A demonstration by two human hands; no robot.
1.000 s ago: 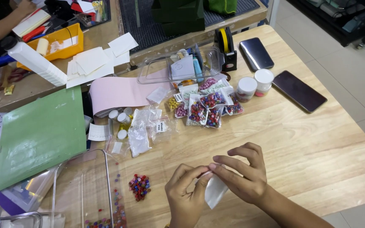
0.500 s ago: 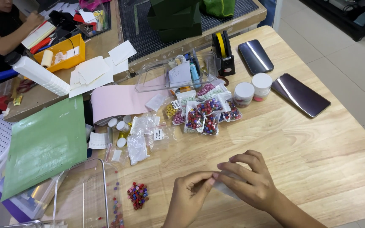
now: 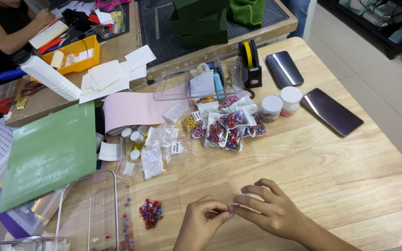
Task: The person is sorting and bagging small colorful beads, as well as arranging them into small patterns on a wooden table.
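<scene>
My left hand and my right hand meet near the front edge of the wooden table. Both pinch a small clear plastic bag between thumbs and fingertips; most of the bag is hidden by my fingers. A small pile of red, blue and dark beads lies on the table just left of my left hand.
Several small bags of coloured beads lie mid-table with empty clear bags to their left. Two white jars, two phones, a tape dispenser, a clear tray, pink paper, a green folder. Another person works at far left.
The clear bag, hanging below my hands a second ago, is now gathered up between my fingertips. My hands stay together at the same spot; the view has shifted slightly.
</scene>
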